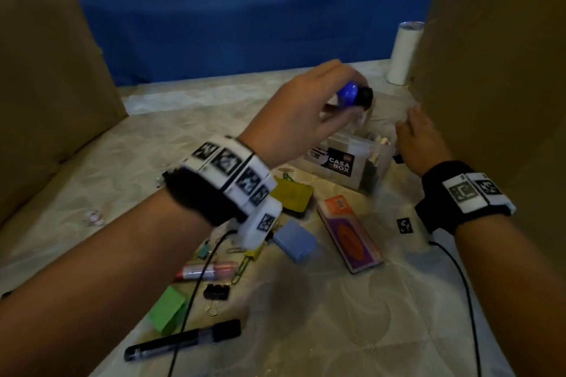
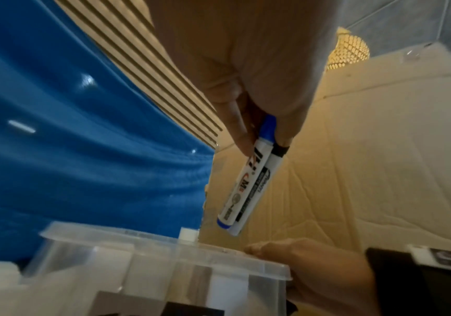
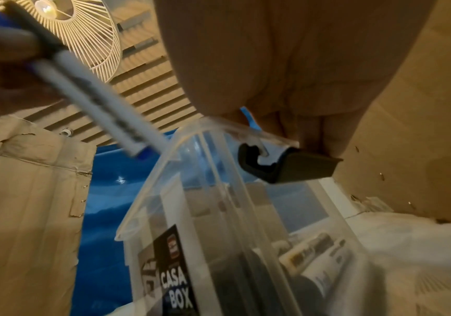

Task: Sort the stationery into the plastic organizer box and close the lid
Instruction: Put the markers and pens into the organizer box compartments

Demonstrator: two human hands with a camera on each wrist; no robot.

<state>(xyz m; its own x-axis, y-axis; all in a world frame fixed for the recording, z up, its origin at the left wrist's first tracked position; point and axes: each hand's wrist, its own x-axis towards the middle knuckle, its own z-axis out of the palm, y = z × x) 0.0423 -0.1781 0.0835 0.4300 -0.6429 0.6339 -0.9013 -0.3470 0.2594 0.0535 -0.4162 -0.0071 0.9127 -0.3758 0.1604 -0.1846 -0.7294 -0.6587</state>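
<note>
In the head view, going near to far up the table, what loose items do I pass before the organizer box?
Black marker → green sticky-note block → black binder clip → red marker → blue block → yellow pad → organizer box, above which the left hand holds a blue marker and a black one.

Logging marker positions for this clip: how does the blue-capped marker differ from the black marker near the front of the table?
The blue-capped marker is gripped by the left hand above the box; the black marker lies untouched on the table. One's barrel is white, the other's dark. Both are capped.
</note>
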